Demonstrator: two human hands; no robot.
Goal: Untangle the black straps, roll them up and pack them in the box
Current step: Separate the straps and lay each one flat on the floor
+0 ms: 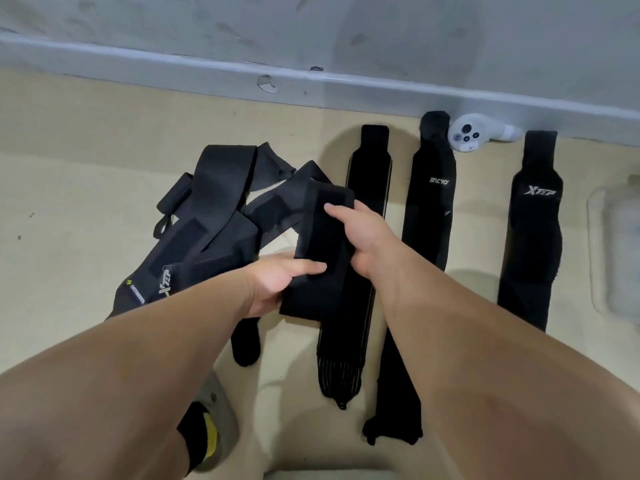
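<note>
2 grips on strap [322, 233]: left hand [277, 285] pinches near part, right hand [363, 237] clasps middle; axis near-to-far.

I see a beige floor [69, 202]. On it lie a tangled heap of straps [214, 209] at the left, then a striped strap [370, 174], a middle strap [431, 202] and a right strap [533, 237] flat side by side. A white controller [472, 135] sits just beside the middle strap's far end, and a clear box [620, 251] is at the right edge.

Head-worn camera looks down, close over floor [69, 209]
</note>
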